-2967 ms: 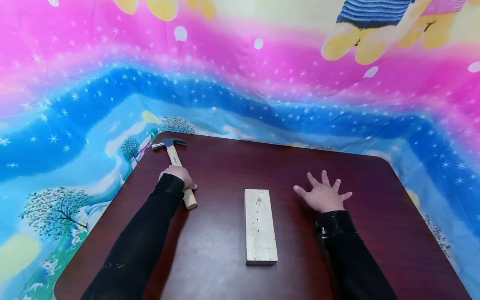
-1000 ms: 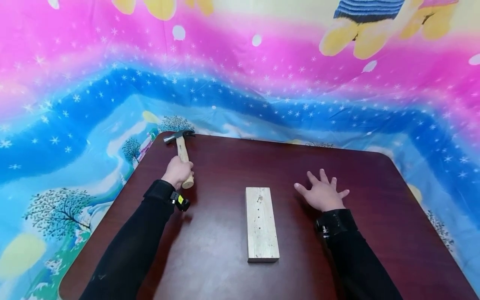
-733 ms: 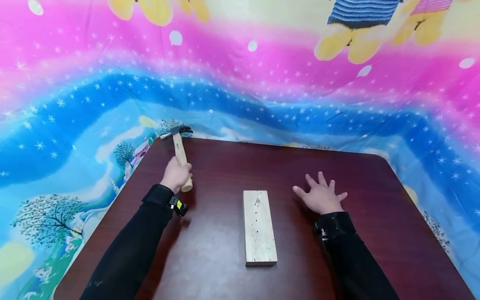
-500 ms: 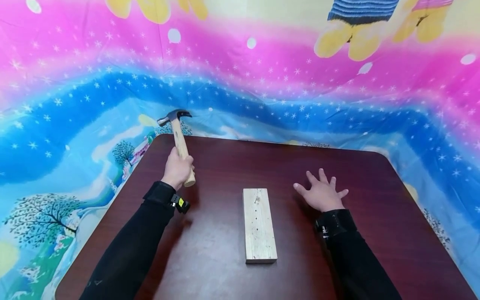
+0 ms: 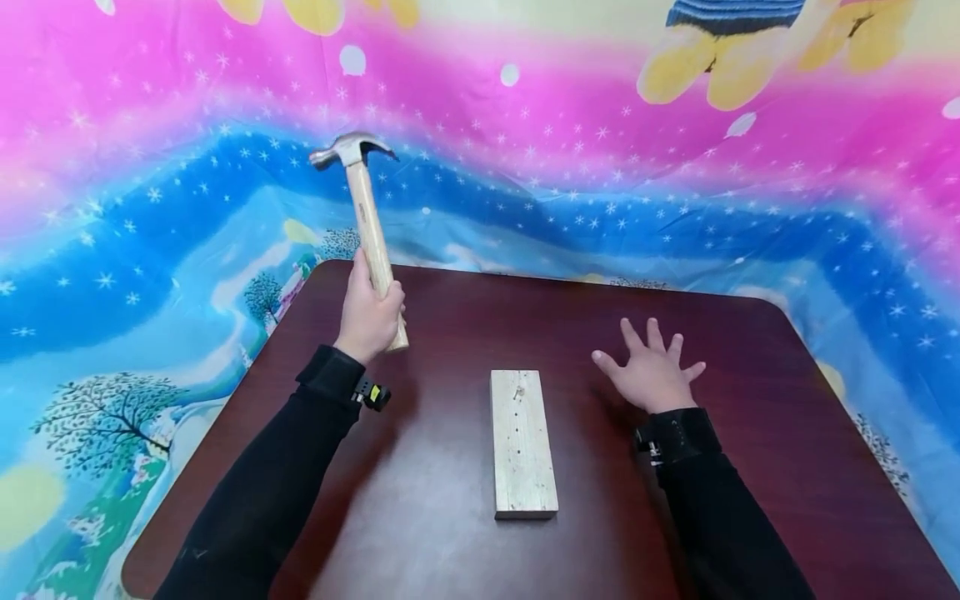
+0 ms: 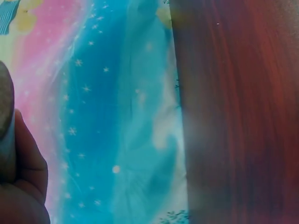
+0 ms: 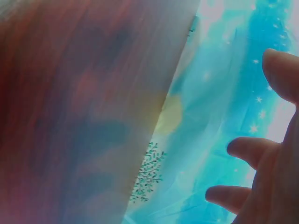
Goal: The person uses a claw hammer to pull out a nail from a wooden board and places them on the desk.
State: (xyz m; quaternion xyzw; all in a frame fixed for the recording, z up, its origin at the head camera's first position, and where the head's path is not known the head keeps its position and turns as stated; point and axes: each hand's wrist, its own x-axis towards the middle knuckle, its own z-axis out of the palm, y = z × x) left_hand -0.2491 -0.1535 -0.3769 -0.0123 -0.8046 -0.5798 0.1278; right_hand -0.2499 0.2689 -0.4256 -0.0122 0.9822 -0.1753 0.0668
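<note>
My left hand [image 5: 371, 312] grips a claw hammer [image 5: 369, 221] by the lower part of its wooden handle, raised above the table's left side. The metal head points up, with the claw toward the right. In the left wrist view, the butt of the handle [image 6: 5, 102] and a finger show at the left edge. My right hand [image 5: 651, 371] is spread with fingers apart on the right side, holding nothing. Between the hands lies a pale wooden block [image 5: 522, 467]; a bent nail [image 5: 519, 393] shows near its far end, with several small dark spots in a row below it.
The dark red-brown table [image 5: 450, 333] has rounded corners. Behind it and along its sides hangs a colourful printed cloth [image 5: 480, 183] with snowflakes and trees. Black sleeves cover both arms, with a small camera [image 5: 372, 393] strapped at the left wrist.
My left hand has lifted the hammer from the table and raised it, its head now well above the table's far edge. The right hand and the block have hardly moved.
</note>
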